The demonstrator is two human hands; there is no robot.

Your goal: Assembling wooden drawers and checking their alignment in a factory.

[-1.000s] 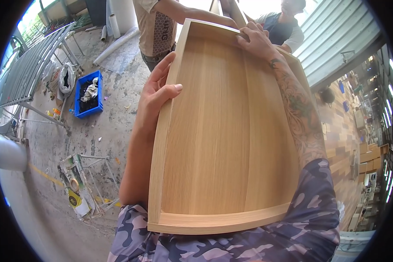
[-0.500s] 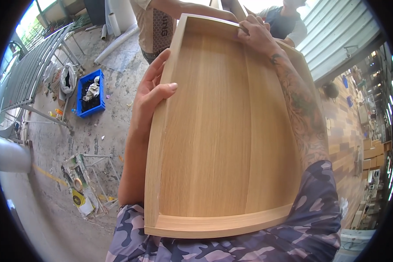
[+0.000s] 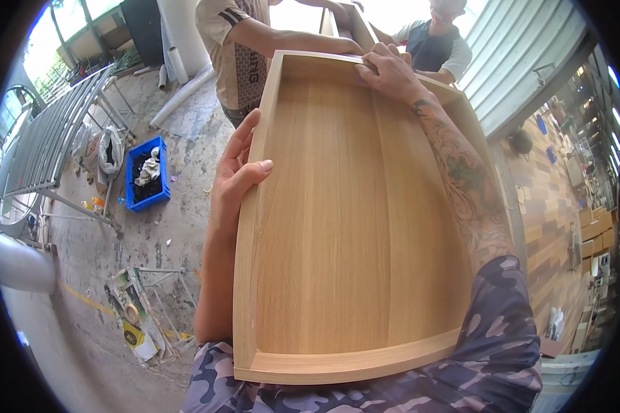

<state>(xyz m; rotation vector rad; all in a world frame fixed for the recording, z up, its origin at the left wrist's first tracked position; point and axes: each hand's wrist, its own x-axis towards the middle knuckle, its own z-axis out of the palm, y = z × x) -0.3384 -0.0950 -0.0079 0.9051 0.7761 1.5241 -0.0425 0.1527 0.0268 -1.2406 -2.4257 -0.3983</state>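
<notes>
I hold a shallow light-wood drawer box [image 3: 344, 227] up in front of me, its open side facing me. My left hand [image 3: 235, 175] grips its left wall, thumb hooked over the edge onto the inside. My right hand [image 3: 387, 69] clasps the far top rim, with my tattooed forearm lying across the box's right side. Two other people [image 3: 244, 48] stand just beyond the far end, holding another wooden piece [image 3: 344, 20].
A blue crate [image 3: 145, 180] with rags sits on the concrete floor at left, beside a grey metal rack [image 3: 45, 144]. Cardboard scraps and a tape roll [image 3: 132, 313] lie lower left. A corrugated wall [image 3: 523, 62] runs along the right.
The drawer box has stayed in both hands and shifted slightly lower and closer in view. My grips look unchanged.
</notes>
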